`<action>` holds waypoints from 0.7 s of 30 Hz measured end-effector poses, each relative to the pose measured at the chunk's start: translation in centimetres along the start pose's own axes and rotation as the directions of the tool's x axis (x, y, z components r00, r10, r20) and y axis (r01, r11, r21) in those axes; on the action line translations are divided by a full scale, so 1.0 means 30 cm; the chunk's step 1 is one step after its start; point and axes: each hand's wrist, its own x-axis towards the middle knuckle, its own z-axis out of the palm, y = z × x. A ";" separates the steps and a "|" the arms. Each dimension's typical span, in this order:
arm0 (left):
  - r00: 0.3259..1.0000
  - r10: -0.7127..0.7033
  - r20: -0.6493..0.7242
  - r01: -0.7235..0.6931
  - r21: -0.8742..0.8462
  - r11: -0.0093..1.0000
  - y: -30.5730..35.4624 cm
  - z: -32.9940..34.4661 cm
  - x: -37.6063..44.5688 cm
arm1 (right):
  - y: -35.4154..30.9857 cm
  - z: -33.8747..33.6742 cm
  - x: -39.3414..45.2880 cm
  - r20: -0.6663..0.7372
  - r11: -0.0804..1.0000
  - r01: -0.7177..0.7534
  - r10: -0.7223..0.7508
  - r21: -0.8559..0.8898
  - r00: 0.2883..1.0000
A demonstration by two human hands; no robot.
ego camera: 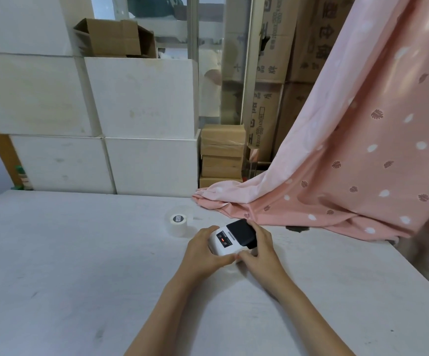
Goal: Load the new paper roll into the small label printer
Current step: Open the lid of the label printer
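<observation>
A small white label printer with a black lid and a red light on its panel rests on the white table. My left hand wraps its left side. My right hand grips its right side, fingers over the black lid. Both thumbs meet at the printer's near edge. The lid looks closed. A white paper roll with a black core label stands upright on the table, just left of and behind the printer, apart from my hands.
A pink patterned cloth hangs at the right and spills onto the table behind the printer. White foam boxes are stacked along the table's far edge, with brown cartons beside them.
</observation>
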 end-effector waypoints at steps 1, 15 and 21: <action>1.000 -0.002 -0.003 0.002 0.000 1.000 0.001 0.000 -0.001 | -0.003 0.001 0.001 0.008 1.000 -0.003 0.003 0.003 1.000; 1.000 0.001 0.008 -0.001 0.021 1.000 0.012 -0.005 -0.004 | -0.011 -0.023 -0.006 0.055 0.994 0.042 -0.037 -0.100 0.998; 0.999 -0.018 0.044 0.018 -0.001 1.000 0.013 -0.017 -0.013 | -0.003 -0.080 -0.011 0.130 0.989 0.035 -0.017 -0.141 0.991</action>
